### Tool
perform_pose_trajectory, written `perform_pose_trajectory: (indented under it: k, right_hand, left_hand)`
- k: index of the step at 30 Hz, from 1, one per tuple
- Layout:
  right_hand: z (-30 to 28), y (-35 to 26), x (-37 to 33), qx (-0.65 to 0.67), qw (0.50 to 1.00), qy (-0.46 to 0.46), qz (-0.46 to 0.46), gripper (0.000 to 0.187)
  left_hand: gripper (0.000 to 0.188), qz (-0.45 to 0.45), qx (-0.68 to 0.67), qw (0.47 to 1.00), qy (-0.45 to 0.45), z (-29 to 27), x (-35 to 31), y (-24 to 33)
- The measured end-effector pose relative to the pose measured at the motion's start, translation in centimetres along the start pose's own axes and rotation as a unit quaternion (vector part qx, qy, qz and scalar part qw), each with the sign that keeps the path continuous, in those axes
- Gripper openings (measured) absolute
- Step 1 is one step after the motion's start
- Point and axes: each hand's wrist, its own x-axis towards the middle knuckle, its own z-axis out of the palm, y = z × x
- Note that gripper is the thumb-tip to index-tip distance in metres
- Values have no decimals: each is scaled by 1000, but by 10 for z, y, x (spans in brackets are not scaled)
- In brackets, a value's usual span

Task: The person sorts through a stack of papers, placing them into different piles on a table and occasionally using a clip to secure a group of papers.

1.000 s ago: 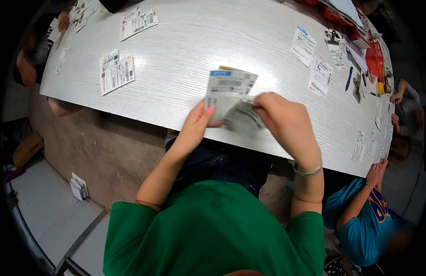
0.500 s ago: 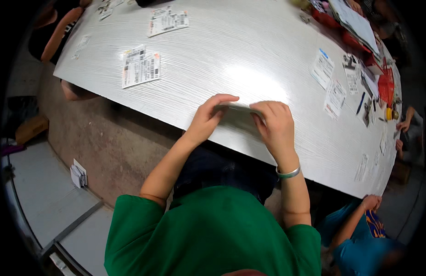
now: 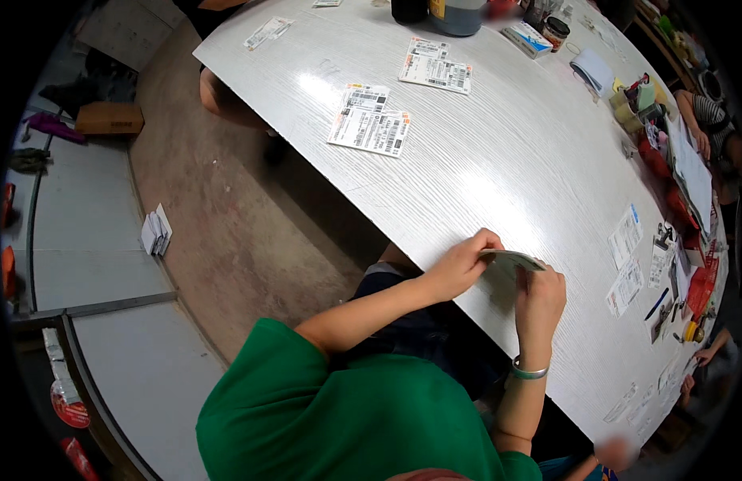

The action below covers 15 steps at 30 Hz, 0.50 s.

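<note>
Over the near edge of the white table (image 3: 499, 120), both hands hold a thin, pale greenish sheet (image 3: 511, 256), bowed and seen nearly edge-on; I cannot tell whether it is paper or card. My left hand (image 3: 470, 260) pinches its left end, thumb and fingers closed. At the other end my right hand (image 3: 541, 298), with a silver bangle (image 3: 529, 369) on the wrist, grips it with bent fingers. Beyond the hands lie printed labels (image 3: 369, 130), with another group of labels (image 3: 436, 72) farther off. More labels (image 3: 626, 236) are to the right.
A dark bottle (image 3: 458, 14), a small box (image 3: 527, 38) and a jar (image 3: 555, 32) stand at the far side. Papers (image 3: 690, 172), a pen (image 3: 657, 304) and red items crowd the right side. A cardboard box (image 3: 109, 119) sits at the left. Other people are around the table.
The view has swung left, so the table and labels appear farther right. My hands still hold the sheet, which now shows more clearly as a bowed edge between them.
</note>
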Motion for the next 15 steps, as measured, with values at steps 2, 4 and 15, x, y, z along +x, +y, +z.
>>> perform_pose_trajectory:
  k: [2, 4, 15]
  right_hand:
    - [1, -3, 0, 11, 1000, -24, 12, 9]
    - [7, -17, 9, 128, 987, -84, 56, 15]
    - [30, -27, 18, 434, 888, -3, 153, 15]
  left_hand:
    - [25, 5, 27, 998, 58, -10, -5, 13]
    - [19, 68, 177, 973, 130, -26, -12, 23]
    - [22, 29, 128, 922, 364, -228, 7, 7]
